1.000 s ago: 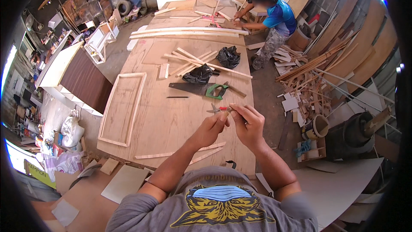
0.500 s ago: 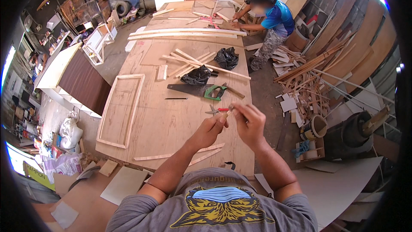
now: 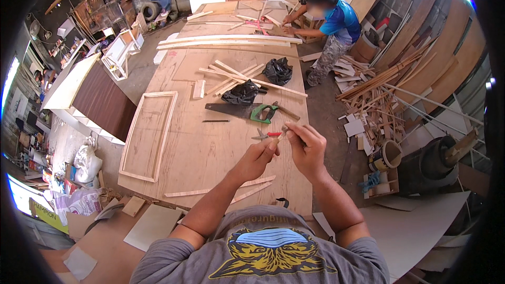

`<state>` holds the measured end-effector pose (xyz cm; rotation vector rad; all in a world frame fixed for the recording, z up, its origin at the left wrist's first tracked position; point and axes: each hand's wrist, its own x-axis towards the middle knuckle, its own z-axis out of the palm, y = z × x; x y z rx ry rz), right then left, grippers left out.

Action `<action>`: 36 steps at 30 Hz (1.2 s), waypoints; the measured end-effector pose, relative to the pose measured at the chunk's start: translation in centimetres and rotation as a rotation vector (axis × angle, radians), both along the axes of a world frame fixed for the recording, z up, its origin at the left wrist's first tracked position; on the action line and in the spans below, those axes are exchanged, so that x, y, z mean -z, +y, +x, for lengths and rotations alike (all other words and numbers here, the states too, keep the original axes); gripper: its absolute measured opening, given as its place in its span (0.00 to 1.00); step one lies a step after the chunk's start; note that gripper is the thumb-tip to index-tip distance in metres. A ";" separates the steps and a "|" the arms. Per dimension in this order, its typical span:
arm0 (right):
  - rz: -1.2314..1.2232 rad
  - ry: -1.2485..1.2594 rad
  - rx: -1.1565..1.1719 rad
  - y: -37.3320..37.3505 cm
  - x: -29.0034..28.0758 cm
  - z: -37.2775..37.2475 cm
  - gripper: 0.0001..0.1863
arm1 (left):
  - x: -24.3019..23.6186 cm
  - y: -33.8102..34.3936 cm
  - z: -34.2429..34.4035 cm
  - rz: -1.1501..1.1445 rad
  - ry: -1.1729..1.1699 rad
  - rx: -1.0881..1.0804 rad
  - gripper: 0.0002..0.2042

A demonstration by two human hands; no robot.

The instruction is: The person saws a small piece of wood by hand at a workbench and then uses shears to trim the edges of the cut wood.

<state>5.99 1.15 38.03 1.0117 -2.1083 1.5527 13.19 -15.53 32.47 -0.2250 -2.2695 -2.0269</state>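
Over the near right of the plywood table, both my hands are closed and almost meet at the fingertips. My left hand grips a short, pale, thin stick-like piece, too small to name. The fingertips of my right hand pinch a small greyish thing at its upper end, mostly hidden. Just beyond them lies a red-handled plier-like tool. Farther off are a green-handled handsaw, a wooden-handled tool beside it and a thin dark rod.
A rectangular wooden frame lies at the table's left. Black plastic bags and crossed wood strips are mid-table. A person in a blue shirt works at the far right. Scrap wood covers the floor on the right.
My right fingertips have shifted slightly around the small thing, while my left hand stays nearly where it was. The tools and wood on the table have not moved.
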 end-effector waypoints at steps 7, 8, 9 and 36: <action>0.059 0.017 -0.041 0.1 -0.6 0.3 0.09 | -0.2 -0.1 -0.1 -0.030 0.013 0.009 0.23; 0.031 0.007 -0.015 0.0 -0.5 0.2 0.09 | -0.1 0.0 0.0 -0.030 0.012 0.010 0.23; 0.002 0.002 0.009 -0.1 -0.5 0.0 0.09 | -0.2 0.1 0.0 -0.020 -0.011 0.005 0.23; 0.031 0.006 0.024 0.3 -0.4 -0.5 0.10 | -0.8 0.3 0.3 -0.168 -0.008 -0.051 0.22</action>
